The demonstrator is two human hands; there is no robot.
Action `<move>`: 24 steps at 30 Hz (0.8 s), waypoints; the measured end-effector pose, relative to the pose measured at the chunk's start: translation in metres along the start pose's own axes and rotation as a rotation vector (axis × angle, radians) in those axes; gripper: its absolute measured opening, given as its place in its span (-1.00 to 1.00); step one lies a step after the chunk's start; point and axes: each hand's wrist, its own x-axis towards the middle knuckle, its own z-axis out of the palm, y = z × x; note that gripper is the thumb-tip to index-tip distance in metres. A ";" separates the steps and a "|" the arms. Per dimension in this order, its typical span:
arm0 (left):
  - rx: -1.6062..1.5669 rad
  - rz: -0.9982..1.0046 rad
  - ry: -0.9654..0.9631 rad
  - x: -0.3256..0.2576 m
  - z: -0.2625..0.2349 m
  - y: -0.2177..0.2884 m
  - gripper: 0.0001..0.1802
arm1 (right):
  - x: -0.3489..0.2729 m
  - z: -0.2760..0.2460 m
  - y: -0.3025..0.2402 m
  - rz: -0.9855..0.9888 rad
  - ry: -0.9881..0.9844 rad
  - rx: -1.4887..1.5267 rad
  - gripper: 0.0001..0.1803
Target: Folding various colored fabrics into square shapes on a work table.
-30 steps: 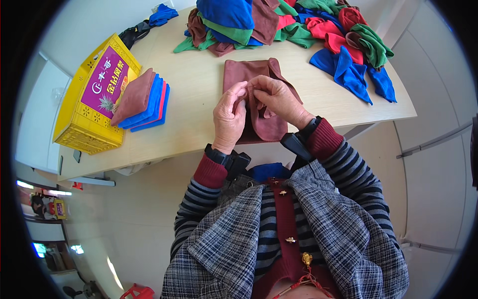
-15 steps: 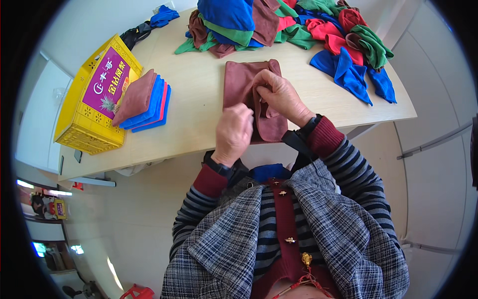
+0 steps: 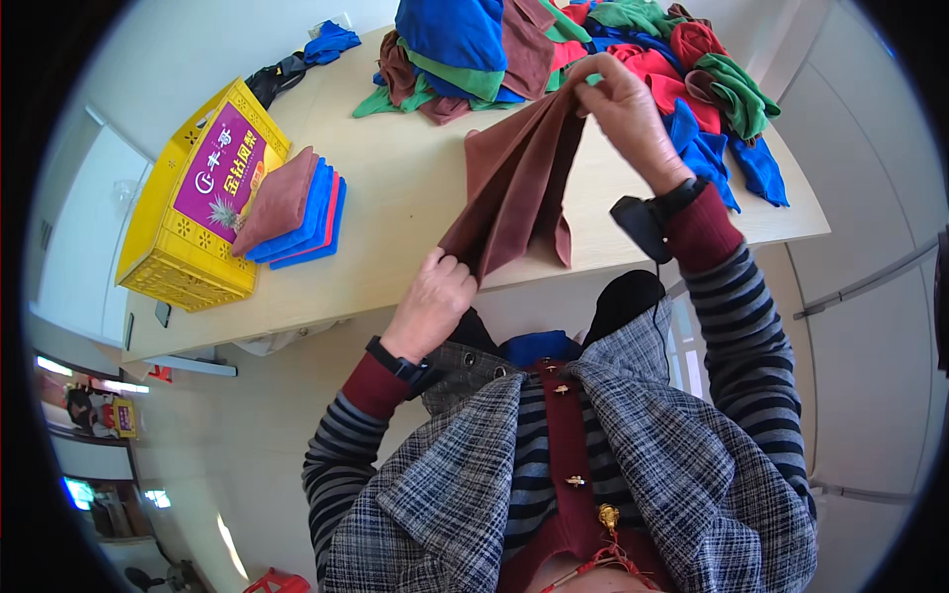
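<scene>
A brown cloth is stretched slantwise between my hands, partly raised off the table's front edge and hanging in folds. My left hand is closed on its lower left corner, near the table edge. Higher up and farther away, my right hand pinches the opposite upper corner. Left of the cloth, a stack of folded cloths in brown, blue and red leans by the yellow crate.
A yellow plastic crate with a purple label stands at the table's left. Loose blue, green, brown and red cloths are heaped along the back and right. A dark bag lies at the far left. The wooden table's front edge is close to me.
Both hands have moved apart, the right one up and away, the left one down and left. The brown cloth, which lay flat and partly folded, is now lifted and pulled taut.
</scene>
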 end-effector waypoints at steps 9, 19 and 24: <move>0.221 -0.086 0.331 0.003 -0.119 -0.044 -0.85 | 0.008 -0.083 -0.004 -0.018 0.001 0.001 -0.87; 0.195 -0.111 0.547 0.024 -0.178 -0.064 -0.83 | -0.002 -0.107 -0.047 0.030 0.107 -0.070 -0.84; 0.188 -0.137 0.561 0.026 -0.172 -0.066 -0.82 | -0.006 -0.106 -0.042 -0.005 0.107 -0.031 -0.83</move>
